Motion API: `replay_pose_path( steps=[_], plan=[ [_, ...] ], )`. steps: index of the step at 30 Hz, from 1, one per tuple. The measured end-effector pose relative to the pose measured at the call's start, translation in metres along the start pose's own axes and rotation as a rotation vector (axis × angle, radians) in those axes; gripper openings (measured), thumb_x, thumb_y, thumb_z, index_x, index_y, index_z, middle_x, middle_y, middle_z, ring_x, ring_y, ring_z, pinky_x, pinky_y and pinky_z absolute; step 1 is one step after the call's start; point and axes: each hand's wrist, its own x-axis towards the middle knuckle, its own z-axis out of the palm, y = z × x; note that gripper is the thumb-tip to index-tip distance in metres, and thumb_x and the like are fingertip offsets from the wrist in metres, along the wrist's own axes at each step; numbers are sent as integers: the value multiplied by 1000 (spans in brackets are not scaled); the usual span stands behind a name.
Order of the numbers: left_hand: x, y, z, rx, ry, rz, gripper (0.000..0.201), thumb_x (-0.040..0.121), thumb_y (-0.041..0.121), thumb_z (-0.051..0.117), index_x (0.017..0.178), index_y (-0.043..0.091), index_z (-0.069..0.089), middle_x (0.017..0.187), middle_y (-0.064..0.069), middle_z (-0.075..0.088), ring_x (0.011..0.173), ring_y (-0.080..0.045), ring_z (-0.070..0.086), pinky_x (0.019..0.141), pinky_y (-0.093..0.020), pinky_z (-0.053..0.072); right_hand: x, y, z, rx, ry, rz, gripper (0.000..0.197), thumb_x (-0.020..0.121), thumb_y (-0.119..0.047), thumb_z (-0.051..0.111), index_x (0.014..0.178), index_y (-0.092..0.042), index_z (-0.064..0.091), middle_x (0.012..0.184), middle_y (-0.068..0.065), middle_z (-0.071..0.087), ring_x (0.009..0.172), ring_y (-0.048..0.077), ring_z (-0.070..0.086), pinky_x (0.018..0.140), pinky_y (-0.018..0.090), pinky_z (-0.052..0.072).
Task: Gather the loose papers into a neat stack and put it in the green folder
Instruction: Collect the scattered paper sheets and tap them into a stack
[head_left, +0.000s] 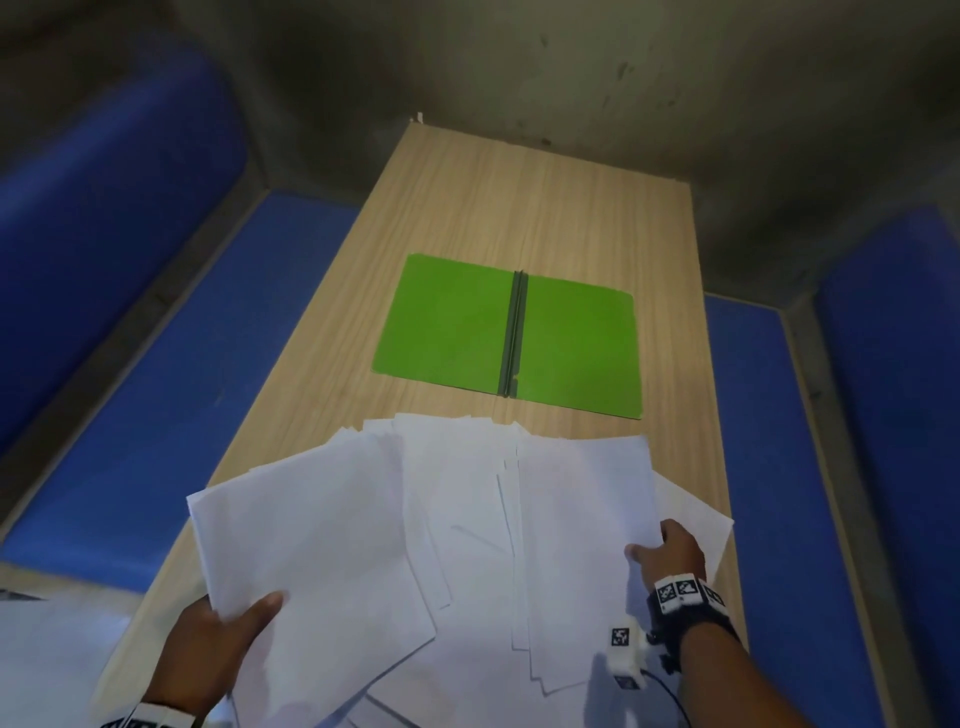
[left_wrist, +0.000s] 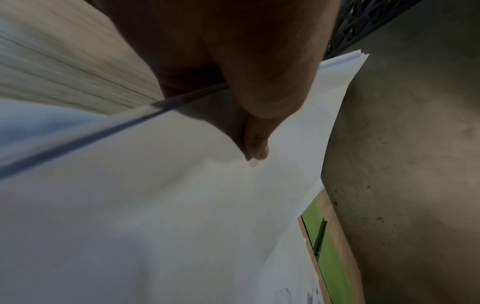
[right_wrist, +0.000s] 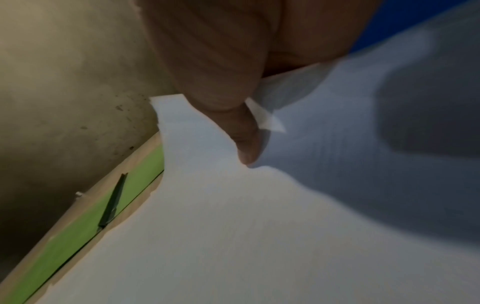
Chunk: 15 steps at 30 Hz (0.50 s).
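A loose fan of white papers (head_left: 415, 545) spreads over the near end of the wooden table (head_left: 519, 197). My left hand (head_left: 218, 629) grips the fan's near left corner, thumb on top, fingers hidden beneath. My right hand (head_left: 670, 551) pinches the right edge of the sheets, thumb on top. The left wrist view shows my thumb pressed on the papers (left_wrist: 182, 205); the right wrist view shows my thumb on the papers (right_wrist: 233, 226). The green folder (head_left: 447, 322) lies open and flat beyond the papers, its dark spine in the middle, also visible as the folder (left_wrist: 330, 257) and the folder (right_wrist: 78, 232).
Blue padded benches (head_left: 156, 322) run along both sides of the narrow table. A grey concrete floor (head_left: 675, 78) lies past the far end. A small white camera unit (head_left: 623, 649) with a cable hangs by my right wrist.
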Motion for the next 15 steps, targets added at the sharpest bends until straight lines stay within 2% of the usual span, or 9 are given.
replay_pose_path(
  steps=[2,4,5,7,9,12,13,15],
  plan=[
    [-1,0,2,2,-12,-4,31,73,32,84,89,12,67,86,-15,70,78,-33,62,75,-43,49,-1,5,-8,80,44,-36,28,76,-2,74,99,2,58,99,19,68,86,31,64,72,29,47],
    [-3,3,5,2,-33,-8,31,73,32,83,90,12,67,85,-14,70,77,-31,62,73,-41,48,-2,9,-20,202,75,-13,57,73,0,77,122,-9,51,115,16,65,103,33,63,86,37,50],
    [-5,6,6,-2,-43,-9,30,74,30,83,90,11,67,84,-13,69,76,-29,62,70,-39,47,-3,13,-27,263,69,5,70,72,1,78,131,-13,44,122,15,61,111,34,60,93,43,49],
    [-8,11,8,-11,-60,-15,26,75,25,82,90,9,67,81,-10,67,73,-25,60,61,-34,43,-3,20,-42,293,54,48,75,74,-3,78,138,-11,41,136,18,53,123,37,52,101,50,43],
    [-10,15,10,-13,-81,-15,25,76,23,82,91,7,68,80,-9,67,71,-23,59,57,-29,41,-8,29,-56,264,70,90,68,79,-11,76,137,-2,43,140,19,50,124,40,51,101,49,42],
    [-11,18,12,-3,-105,-20,28,77,25,81,93,6,68,84,-12,69,73,-24,60,58,-31,42,-19,45,-72,314,171,165,65,82,-15,72,136,5,43,140,20,49,125,40,49,102,44,40],
    [-10,18,12,5,-108,-19,28,76,25,82,92,6,69,85,-13,70,74,-25,61,59,-32,42,-24,50,-76,337,188,200,64,80,-18,74,132,6,47,136,20,53,121,40,52,99,43,41],
    [-10,19,12,14,-113,-3,28,76,25,82,91,5,70,85,-13,71,75,-26,62,61,-34,44,-30,62,-82,433,227,231,58,70,-26,78,116,5,59,117,21,64,99,36,63,90,45,47]
  ],
)
